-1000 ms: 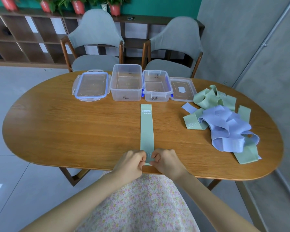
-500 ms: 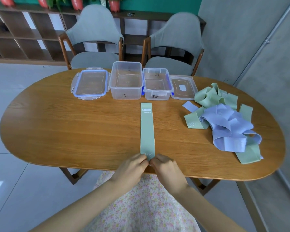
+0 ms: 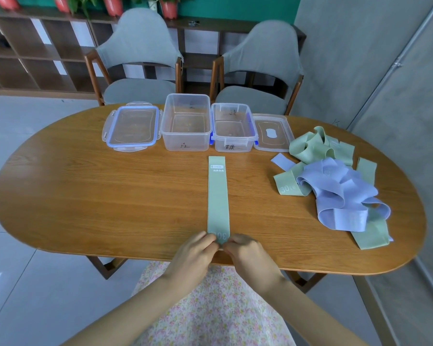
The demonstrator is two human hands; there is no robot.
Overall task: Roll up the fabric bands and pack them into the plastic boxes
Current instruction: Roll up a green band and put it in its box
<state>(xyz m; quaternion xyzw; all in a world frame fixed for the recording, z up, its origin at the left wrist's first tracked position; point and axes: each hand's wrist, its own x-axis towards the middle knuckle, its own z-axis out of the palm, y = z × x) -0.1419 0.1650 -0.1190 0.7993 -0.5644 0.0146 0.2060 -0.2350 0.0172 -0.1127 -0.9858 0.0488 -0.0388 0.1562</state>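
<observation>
- A green fabric band (image 3: 218, 196) lies flat along the wooden table (image 3: 85, 196), its near end pinched between the left hand (image 3: 194, 252) and right hand (image 3: 248, 253) at the table's edge; rolling looks barely begun.
- Both clear plastic boxes (image 3: 185, 123) (image 3: 233, 128) stand open with nothing in them, their lids (image 3: 131, 127) (image 3: 273, 132) set alongside.
- A loose pile of green and lilac bands (image 3: 335, 191) waits to the right, none yet rolled, so nearly all the job remains.
</observation>
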